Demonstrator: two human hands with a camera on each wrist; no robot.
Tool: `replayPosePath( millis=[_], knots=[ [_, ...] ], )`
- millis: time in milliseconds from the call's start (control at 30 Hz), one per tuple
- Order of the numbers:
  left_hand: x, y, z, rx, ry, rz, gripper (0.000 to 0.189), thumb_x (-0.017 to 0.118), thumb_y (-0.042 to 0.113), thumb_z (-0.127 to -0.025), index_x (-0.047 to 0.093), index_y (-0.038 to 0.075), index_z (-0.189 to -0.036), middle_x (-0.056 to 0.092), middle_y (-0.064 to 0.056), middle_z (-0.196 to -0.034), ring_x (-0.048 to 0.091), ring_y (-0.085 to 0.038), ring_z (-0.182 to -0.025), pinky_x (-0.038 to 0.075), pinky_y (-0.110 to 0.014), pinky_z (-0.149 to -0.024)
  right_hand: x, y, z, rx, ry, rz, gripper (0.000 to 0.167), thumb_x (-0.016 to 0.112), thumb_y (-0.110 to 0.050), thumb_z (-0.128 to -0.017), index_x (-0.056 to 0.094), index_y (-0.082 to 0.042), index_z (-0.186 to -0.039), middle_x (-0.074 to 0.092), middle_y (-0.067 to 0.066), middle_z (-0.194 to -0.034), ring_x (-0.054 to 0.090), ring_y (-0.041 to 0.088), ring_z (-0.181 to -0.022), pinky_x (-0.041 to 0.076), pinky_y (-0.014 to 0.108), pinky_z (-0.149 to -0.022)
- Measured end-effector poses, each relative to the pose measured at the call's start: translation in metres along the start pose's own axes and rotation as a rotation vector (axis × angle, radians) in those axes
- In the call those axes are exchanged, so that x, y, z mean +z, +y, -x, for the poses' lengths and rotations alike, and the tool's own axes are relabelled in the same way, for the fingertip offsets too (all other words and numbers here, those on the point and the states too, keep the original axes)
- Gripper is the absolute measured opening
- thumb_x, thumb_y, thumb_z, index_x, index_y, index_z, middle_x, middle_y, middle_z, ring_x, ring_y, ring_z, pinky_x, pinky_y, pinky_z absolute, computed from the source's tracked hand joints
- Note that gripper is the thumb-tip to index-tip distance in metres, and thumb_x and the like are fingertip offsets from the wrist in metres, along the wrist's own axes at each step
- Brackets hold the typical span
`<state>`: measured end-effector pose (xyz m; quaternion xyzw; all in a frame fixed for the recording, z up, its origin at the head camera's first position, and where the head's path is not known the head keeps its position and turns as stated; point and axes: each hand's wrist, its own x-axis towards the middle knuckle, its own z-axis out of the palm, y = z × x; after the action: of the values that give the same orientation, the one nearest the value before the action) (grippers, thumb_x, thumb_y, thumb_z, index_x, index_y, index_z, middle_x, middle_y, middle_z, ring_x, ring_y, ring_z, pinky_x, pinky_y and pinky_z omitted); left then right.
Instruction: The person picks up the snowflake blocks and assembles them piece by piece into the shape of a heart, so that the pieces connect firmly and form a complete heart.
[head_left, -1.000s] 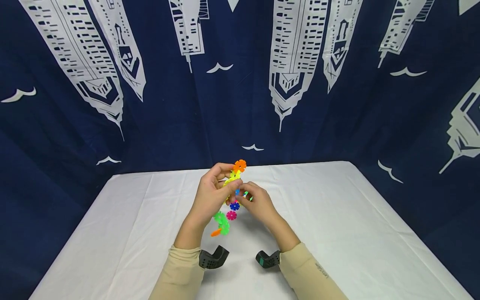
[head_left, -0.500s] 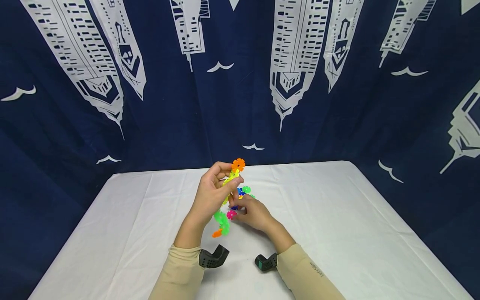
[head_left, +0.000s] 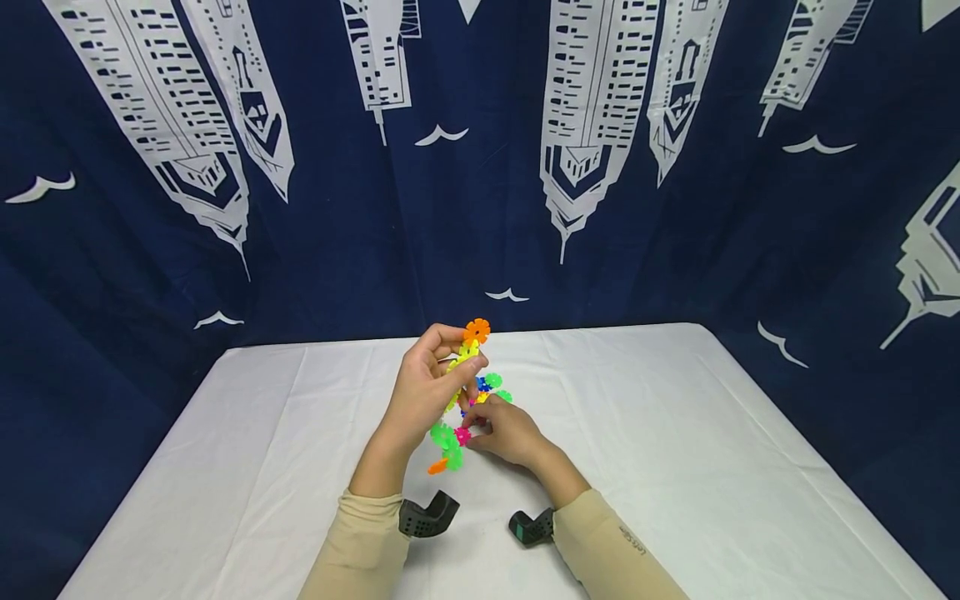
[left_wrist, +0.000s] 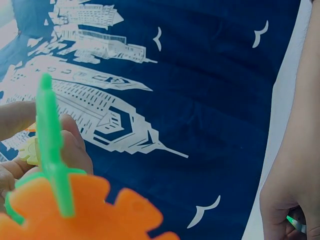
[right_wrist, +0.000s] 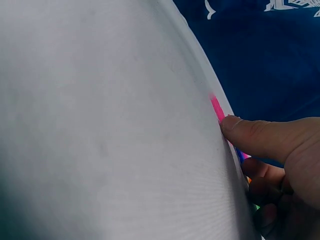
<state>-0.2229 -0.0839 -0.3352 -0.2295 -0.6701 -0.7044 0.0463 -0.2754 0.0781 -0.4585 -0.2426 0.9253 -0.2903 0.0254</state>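
Note:
My left hand (head_left: pixel 423 379) grips a chain of interlocking snowflake discs above the table. An orange disc (head_left: pixel 477 331) tops the chain, with yellow discs (head_left: pixel 467 353) below it between thumb and fingers. Green discs (head_left: pixel 444 435) and another orange disc (head_left: pixel 438 467) hang at its lower end; in the left wrist view that orange disc (left_wrist: pixel 85 205) looms close, a green disc (left_wrist: pixel 48 135) standing edge-on in it. Lower and to the right, my right hand (head_left: pixel 510 429) pinches a pink snowflake disc (head_left: pixel 462 437). In the right wrist view the thumb presses on this pink disc (right_wrist: pixel 217 107).
Beyond the right hand's fingers lie several loose discs, among them a blue one (head_left: pixel 483 384) and a green one (head_left: pixel 493 380). A white cloth (head_left: pixel 675 467) covers the table. Behind it hangs a dark blue curtain (head_left: pixel 465 225) with white buildings.
My right hand has come down from beside the left hand to the loose discs and taken hold of the pink disc, which has tilted. The left hand stays almost still with the chain.

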Motion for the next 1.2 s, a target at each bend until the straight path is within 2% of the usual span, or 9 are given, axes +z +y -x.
replayPosePath(
  millis=[133, 333, 433, 533, 633, 833, 933, 1067, 1200],
  knots=[
    [0.0, -0.001, 0.0, -0.009, 0.0, -0.004, 0.032, 0.068, 0.008, -0.093, 0.051, 0.003, -0.12, 0.067, -0.018, -0.106, 0.059, -0.022, -0.056, 0.052, -0.024, -0.054, 0.001, 0.0, 0.0, 0.005, 0.007, 0.002, 0.016, 0.081, -0.025, -0.083, 0.071, -0.022, -0.095, 0.058, -0.003, -0.093, 0.051, 0.01, -0.079, 0.041, 0.026, -0.071],
    [0.001, -0.002, 0.0, -0.007, 0.001, 0.01, 0.031, 0.068, 0.006, -0.093, 0.052, 0.002, -0.119, 0.067, -0.014, -0.105, 0.059, -0.016, -0.056, 0.051, -0.023, -0.057, 0.007, -0.002, 0.0, -0.018, 0.003, 0.044, 0.032, 0.08, -0.03, -0.083, 0.072, -0.026, -0.114, 0.056, -0.004, -0.093, 0.05, 0.01, -0.077, 0.038, 0.025, -0.065],
    [0.002, -0.001, 0.0, -0.003, -0.011, 0.013, 0.031, 0.068, 0.007, -0.093, 0.052, 0.003, -0.12, 0.067, -0.014, -0.104, 0.059, -0.014, -0.056, 0.052, -0.023, -0.055, 0.011, -0.002, 0.0, -0.033, 0.008, 0.091, 0.035, 0.079, -0.029, -0.084, 0.072, -0.026, -0.117, 0.058, -0.006, -0.095, 0.052, 0.008, -0.08, 0.04, 0.024, -0.066],
    [0.002, -0.002, -0.001, -0.007, -0.019, 0.005, 0.031, 0.068, 0.009, -0.094, 0.053, 0.004, -0.121, 0.067, -0.014, -0.105, 0.06, -0.018, -0.057, 0.051, -0.024, -0.054, 0.014, -0.002, -0.001, -0.053, 0.029, 0.108, 0.031, 0.079, -0.026, -0.083, 0.073, -0.024, -0.113, 0.059, -0.008, -0.097, 0.054, 0.007, -0.084, 0.042, 0.025, -0.071],
    [0.002, -0.004, -0.002, -0.018, -0.015, 0.002, 0.033, 0.068, 0.01, -0.094, 0.053, 0.006, -0.123, 0.066, -0.013, -0.107, 0.06, -0.023, -0.059, 0.051, -0.025, -0.053, 0.015, -0.002, -0.001, -0.061, 0.042, 0.088, 0.027, 0.08, -0.023, -0.081, 0.07, -0.023, -0.105, 0.057, -0.007, -0.094, 0.053, 0.008, -0.082, 0.042, 0.025, -0.07],
    [0.003, -0.004, -0.001, -0.042, -0.006, 0.074, 0.039, 0.062, 0.005, -0.096, 0.046, 0.005, -0.131, 0.063, -0.015, -0.109, 0.056, -0.019, -0.056, 0.048, -0.022, -0.049, 0.01, -0.002, 0.0, -0.056, 0.037, 0.006, 0.021, 0.078, -0.016, -0.083, 0.061, -0.02, -0.095, 0.054, -0.008, -0.079, 0.048, 0.01, -0.071, 0.038, 0.025, -0.063],
    [0.003, -0.004, -0.001, -0.054, 0.0, 0.069, 0.041, 0.06, 0.005, -0.097, 0.045, 0.006, -0.135, 0.063, -0.016, -0.115, 0.056, -0.017, -0.059, 0.048, -0.022, -0.05, 0.006, -0.002, 0.001, -0.074, 0.049, -0.029, 0.017, 0.075, -0.015, -0.086, 0.058, -0.017, -0.09, 0.051, -0.007, -0.074, 0.046, 0.009, -0.067, 0.035, 0.023, -0.06],
    [0.003, -0.003, 0.0, -0.061, 0.015, 0.024, 0.044, 0.06, 0.005, -0.097, 0.048, 0.005, -0.139, 0.063, -0.023, -0.121, 0.064, -0.015, -0.071, 0.054, -0.022, -0.061, -0.003, -0.002, 0.001, -0.102, 0.112, -0.071, 0.012, 0.073, -0.017, -0.09, 0.062, -0.016, -0.088, 0.055, -0.006, -0.072, 0.046, 0.007, -0.063, 0.037, 0.021, -0.057],
    [0.004, -0.003, -0.001, -0.058, 0.035, -0.025, 0.044, 0.064, 0.006, -0.094, 0.053, 0.004, -0.137, 0.063, -0.023, -0.124, 0.069, -0.013, -0.09, 0.057, -0.02, -0.078, -0.018, -0.006, 0.001, -0.064, 0.178, -0.176, 0.009, 0.072, -0.019, -0.092, 0.071, -0.014, -0.1, 0.066, 0.0, -0.077, 0.05, 0.009, -0.059, 0.044, 0.021, -0.055]
  ],
)
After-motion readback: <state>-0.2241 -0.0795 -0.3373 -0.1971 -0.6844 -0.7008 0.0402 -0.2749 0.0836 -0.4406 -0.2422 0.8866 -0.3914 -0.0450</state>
